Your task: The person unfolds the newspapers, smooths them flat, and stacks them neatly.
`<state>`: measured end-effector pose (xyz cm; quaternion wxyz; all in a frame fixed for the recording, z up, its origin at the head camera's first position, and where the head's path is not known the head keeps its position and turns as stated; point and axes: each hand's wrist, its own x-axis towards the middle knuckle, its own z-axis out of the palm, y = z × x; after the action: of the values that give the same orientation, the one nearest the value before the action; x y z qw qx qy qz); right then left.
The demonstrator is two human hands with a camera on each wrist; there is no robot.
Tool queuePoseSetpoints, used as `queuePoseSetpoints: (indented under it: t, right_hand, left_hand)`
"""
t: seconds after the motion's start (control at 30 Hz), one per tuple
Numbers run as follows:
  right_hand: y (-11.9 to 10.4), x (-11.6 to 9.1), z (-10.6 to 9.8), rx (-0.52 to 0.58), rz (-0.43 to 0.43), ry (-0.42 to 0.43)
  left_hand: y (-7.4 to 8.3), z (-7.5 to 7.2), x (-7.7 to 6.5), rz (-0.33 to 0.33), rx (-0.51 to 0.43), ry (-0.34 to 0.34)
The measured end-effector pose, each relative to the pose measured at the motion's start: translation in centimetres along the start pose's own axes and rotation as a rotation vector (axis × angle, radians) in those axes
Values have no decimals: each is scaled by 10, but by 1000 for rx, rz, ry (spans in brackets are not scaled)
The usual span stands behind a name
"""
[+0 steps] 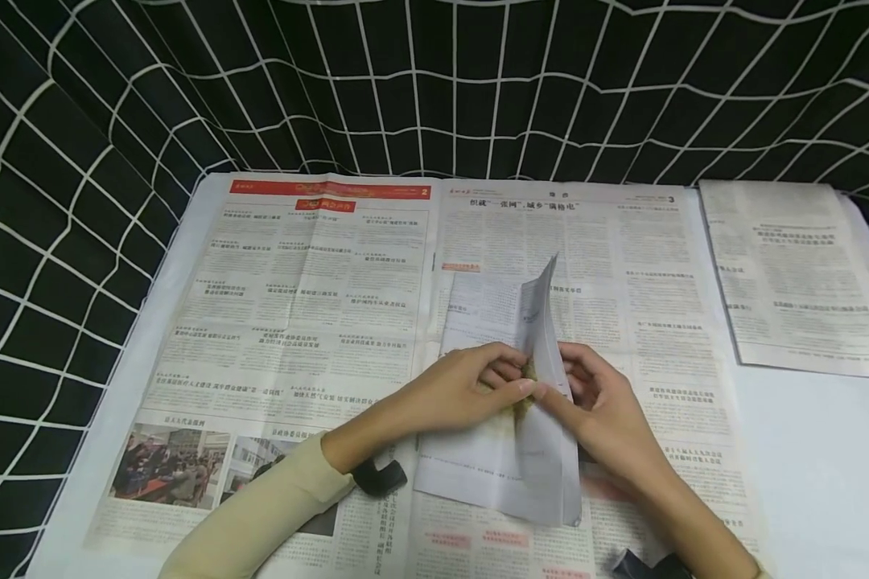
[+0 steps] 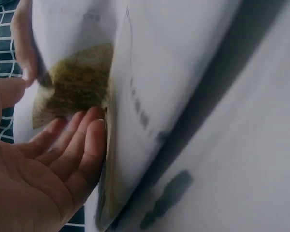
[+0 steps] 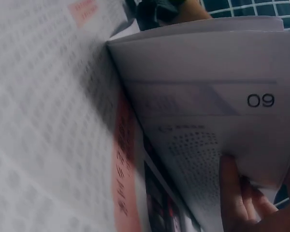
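Observation:
A thin white printed booklet (image 1: 471, 462) lies partly open, its right-hand pages raised nearly upright. My right hand (image 1: 611, 414) grips those raised pages, thumb on the inner face and fingers behind. In the right wrist view, the right fingers (image 3: 230, 193) lie against a page (image 3: 193, 108) numbered 09. My left hand (image 1: 471, 386) reaches between the pages from the left. Its relaxed fingers (image 2: 89, 145) touch the page by a yellow-brown fan-shaped picture (image 2: 75, 84) near the fold. Both thumbs come close together at the raised pages.
Beneath the booklet, a spread newspaper (image 1: 275, 322) covers much of the white table (image 1: 804, 450). A folded newspaper (image 1: 789, 273) lies at the right. Black cloth with a white grid (image 1: 478, 88) hangs behind and along the left side.

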<state>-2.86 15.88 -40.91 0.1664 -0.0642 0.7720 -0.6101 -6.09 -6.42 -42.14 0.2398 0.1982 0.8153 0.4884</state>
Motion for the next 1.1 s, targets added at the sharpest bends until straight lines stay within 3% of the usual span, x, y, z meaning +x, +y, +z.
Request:
queuePoseSetpoints:
  t: [0.3, 0.43, 0.53, 0.7, 0.87, 1.1]
  right_hand:
    - [6, 0, 6, 101, 98, -38]
    - [8, 2, 8, 119, 97, -37]
    - [8, 2, 7, 124, 88, -43]
    - [6, 1, 1, 110, 96, -19]
    - [9, -5, -15, 92, 103, 23]
    - [22, -17, -45, -42, 125, 154]
  left_hand:
    - [7, -3, -3, -65, -27, 31]
    - [5, -4, -3, -42, -73, 16]
    - [3, -6, -3, -26, -160, 1]
    - [-3, -14, -10, -77, -375, 13]
    - [-13, -34, -27, -105, -542, 42]
    - [-36, -81, -74, -129, -599, 187]
